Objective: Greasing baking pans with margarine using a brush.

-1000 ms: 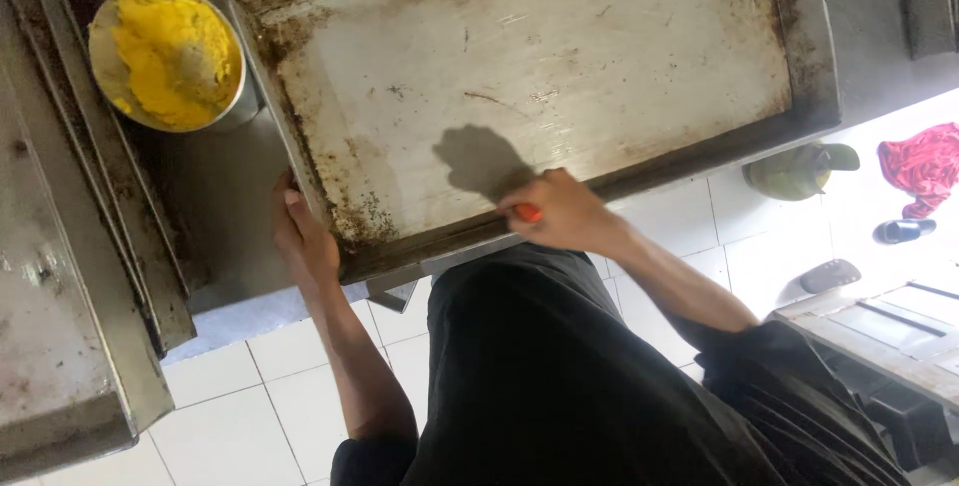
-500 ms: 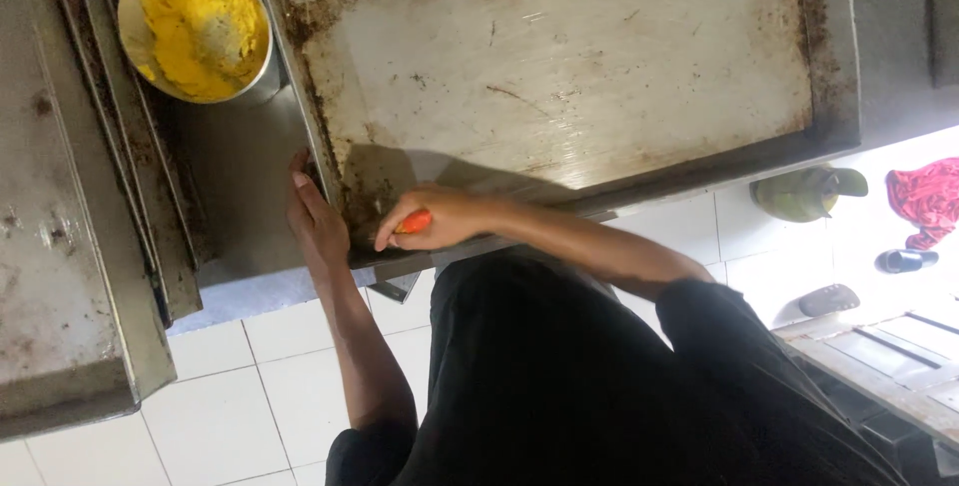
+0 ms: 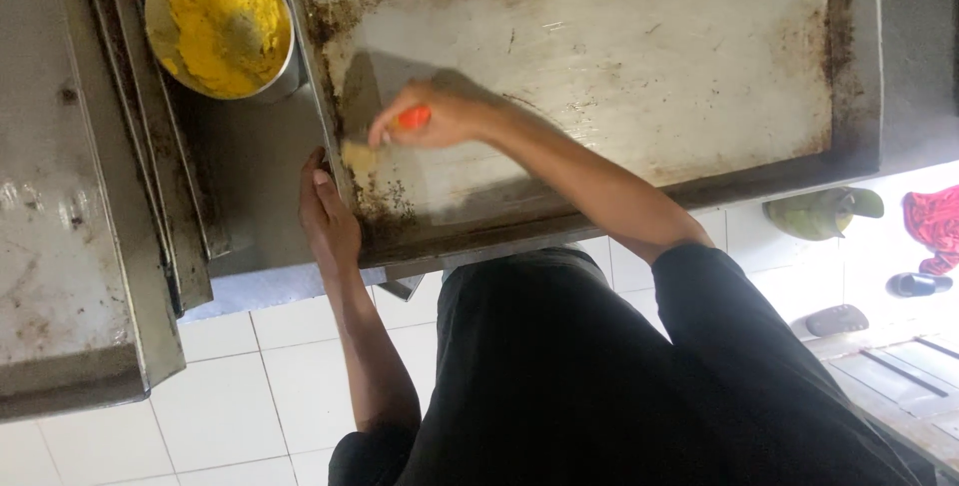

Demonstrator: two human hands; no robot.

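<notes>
A large, stained metal baking tray (image 3: 699, 66) lies on a dark counter. My right hand (image 3: 445, 114) is over the tray's left part, shut on a brush with an orange handle (image 3: 412, 118); its pale bristles (image 3: 358, 156) touch the tray near the left rim. My left hand (image 3: 328, 214) rests flat against the tray's left front corner, fingers together, holding the rim. A round metal bowl of yellow paste (image 3: 220, 21) stands on the counter just left of the tray.
A stack of metal trays (image 3: 70, 196) lies at the left over white floor tiles (image 3: 270, 376). Green and red cloths (image 3: 824, 211) and sandals lie on the floor at the right. My dark clothing fills the lower middle.
My right hand moved with the brush from the tray's front edge leftward and up onto the tray's left part. My left hand stayed at the corner.
</notes>
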